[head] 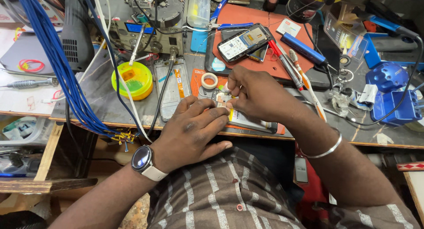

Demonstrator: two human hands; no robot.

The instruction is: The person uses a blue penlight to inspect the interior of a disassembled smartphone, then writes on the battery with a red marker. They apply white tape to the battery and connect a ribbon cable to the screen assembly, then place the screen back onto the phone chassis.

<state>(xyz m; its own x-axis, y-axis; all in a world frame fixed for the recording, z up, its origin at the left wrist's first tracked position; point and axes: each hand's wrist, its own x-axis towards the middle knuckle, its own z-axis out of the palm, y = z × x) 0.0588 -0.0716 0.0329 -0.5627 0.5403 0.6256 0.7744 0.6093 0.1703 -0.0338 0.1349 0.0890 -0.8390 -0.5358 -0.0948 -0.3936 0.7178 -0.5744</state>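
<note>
Opened phone [247,121] lay flat at bench edge [110,123], left hand [194,131] pressed on it — fingers flat, right hand [256,94] pinched a small part at its top end.

At the near edge of the desk [101,101] we find an opened phone [247,120] under both hands — left hand [192,131] beside right hand [256,96]. Behind them lies a tape roll [209,80]; further back, a keypad phone [244,42] on a mat [247,61]. Left sits a round tub [132,80] — a cable bundle [62,74] beyond it.

Opened phone [247,120], flat (back up), bench edge
</note>
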